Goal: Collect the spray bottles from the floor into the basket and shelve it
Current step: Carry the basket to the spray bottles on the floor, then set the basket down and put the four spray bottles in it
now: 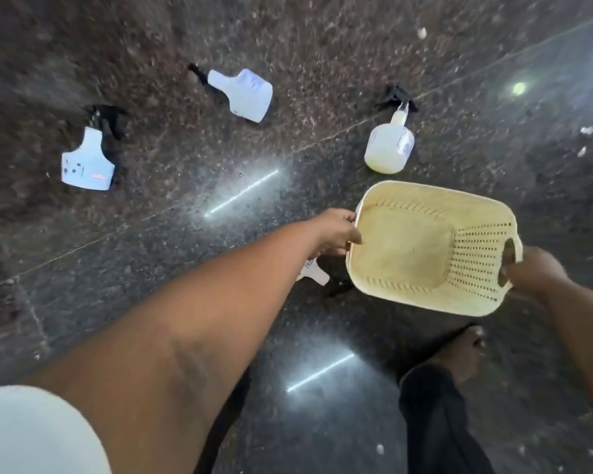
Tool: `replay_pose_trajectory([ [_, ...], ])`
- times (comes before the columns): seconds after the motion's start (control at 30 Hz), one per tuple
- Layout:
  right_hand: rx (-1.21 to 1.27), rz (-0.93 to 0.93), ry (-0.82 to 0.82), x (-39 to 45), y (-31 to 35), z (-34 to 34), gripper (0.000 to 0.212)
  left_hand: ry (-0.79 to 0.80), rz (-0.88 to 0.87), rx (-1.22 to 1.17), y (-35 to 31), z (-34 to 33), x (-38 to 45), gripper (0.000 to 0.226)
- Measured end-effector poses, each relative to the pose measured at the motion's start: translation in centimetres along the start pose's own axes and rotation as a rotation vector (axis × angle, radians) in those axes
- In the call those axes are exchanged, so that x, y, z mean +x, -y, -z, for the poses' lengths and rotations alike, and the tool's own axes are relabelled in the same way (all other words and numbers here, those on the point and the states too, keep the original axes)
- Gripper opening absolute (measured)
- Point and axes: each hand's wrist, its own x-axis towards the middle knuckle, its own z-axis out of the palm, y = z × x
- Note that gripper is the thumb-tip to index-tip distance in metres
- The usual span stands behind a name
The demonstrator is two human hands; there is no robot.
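Cream plastic, pierced with rows of small holes, made up the basket you held in the air above the floor. It was rectangular, empty, and tilted so its open top faced you. Your left hand was closed on the rim of its near-left short side, thumb inside the wall and fingers behind. Your right hand gripped the opposite short side at the cut-out handle, fingers hooked through the slot.

The floor was dark, polished, speckled stone, crossed by thin joints and streaked with bright reflections of strip lights. Four spray bottles lay on it, all on their sides and well apart from one another. At the far left lay a white flat-sided bottle with a black trigger head pointing away from you. Farther off, toward the middle, lay a second white bottle, its black trigger at the upper left. To the right, just beyond the basket's far rim, lay a rounded translucent bottle holding pale yellowish liquid, its black trigger pointing away. A fourth bottle showed only partly, its white neck visible beneath your left wrist and the basket's near corner.

Your bare foot and a dark trouser leg stood below the basket, and a pale sleeve filled the lower left corner.
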Motion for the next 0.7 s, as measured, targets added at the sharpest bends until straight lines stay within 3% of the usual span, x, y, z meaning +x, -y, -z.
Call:
replay_pose_trajectory([
  [0.07, 0.029, -0.007, -0.02, 0.3, 0.1, -0.9, 0.008, 0.034, -0.012, -0.015, 0.9, 0.7, 0.6, 0.06],
  [0.2, 0.08, -0.027, -0.018, 1.2, 0.4, -1.8, 0.017, 0.01, -0.048, 0.19, 1.8, 0.7, 1.5, 0.078],
  [0.27, 0.147, -0.073, -0.029, 1.4, 0.5, -1.7, 0.013, -0.013, -0.075, 0.25, 2.2, 0.0, 2.2, 0.081],
  [0.33, 0.149, -0.105, -0.014, 1.3, 0.6, -1.4, 0.022, -0.039, -0.147, 0.322, 2.5, -0.3, 2.6, 0.078],
  [0.4, 0.14, -0.118, -0.043, 1.2, 1.4, -0.9, 0.03, -0.107, -0.192, 0.538, 3.1, 0.3, 3.1, 0.085],
  [0.5, 0.147, -0.066, -0.199, 1.7, 3.9, 0.2, 0.053, -0.211, -0.171, 1.045, 5.3, 1.6, 3.0, 0.086],
  [0.6, 0.09, 0.188, -0.278, 3.8, 8.0, 1.6, 0.049, -0.174, -0.166, 1.488, 8.1, 2.3, 3.4, 0.102],
  [0.7, 0.107, 0.346, -0.266, 6.2, 13.1, 2.7, 0.039, -0.128, -0.125, 1.772, 9.8, 2.3, 4.6, 0.122],
])
